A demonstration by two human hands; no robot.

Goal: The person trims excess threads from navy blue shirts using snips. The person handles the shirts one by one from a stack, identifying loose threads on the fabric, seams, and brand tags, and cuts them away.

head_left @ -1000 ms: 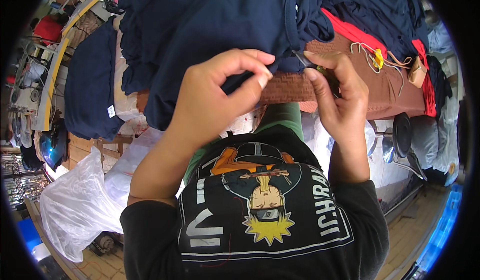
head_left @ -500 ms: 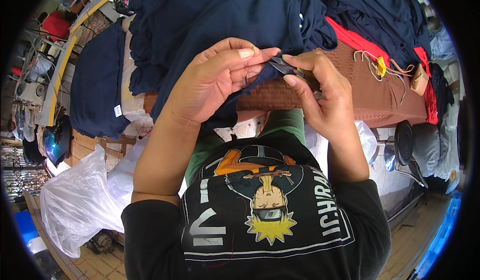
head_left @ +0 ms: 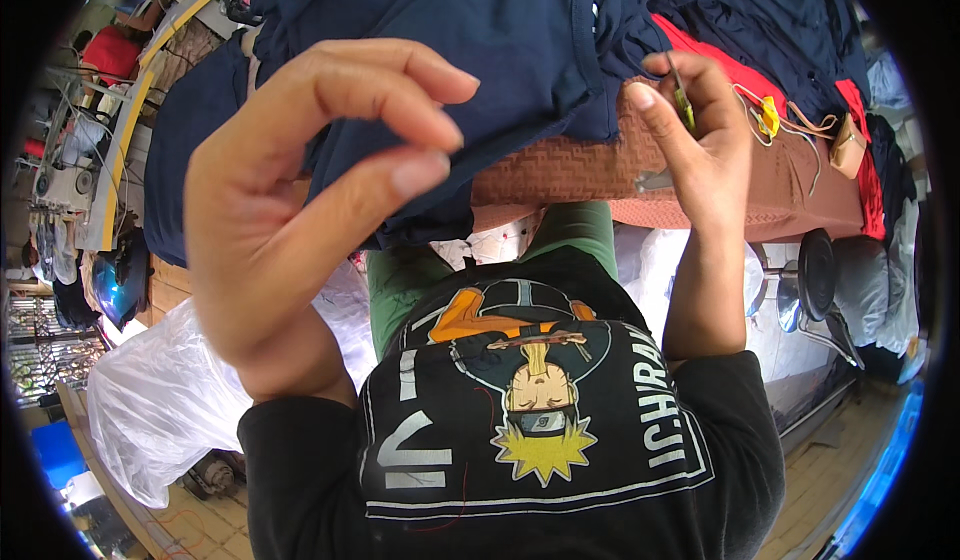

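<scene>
My left hand [head_left: 290,170] is raised close to the camera, its fingers curved and apart from the thumb. Nothing shows between the fingertips. Behind it lies a heap of navy blue cloth [head_left: 480,45], draped over a surface with a brown textured cover [head_left: 560,175]. To the right of this heap, my right hand [head_left: 708,145] is closed around small thread snips [head_left: 683,102], with one dark blade pointing up past the fingers. Part of the snips is hidden in the palm. Neither hand touches the navy cloth.
More navy cloth [head_left: 760,20] and red fabric [head_left: 690,50] lie at the far right, near a yellow piece with cords [head_left: 768,117] and a small tan object [head_left: 847,152]. Clear plastic bags [head_left: 160,400] stand at lower left. A black round stool [head_left: 817,273] is at right.
My left hand has let go of the navy cloth and come up, left and nearer the camera. My right hand has drawn the snips away to the right and turned them upward.
</scene>
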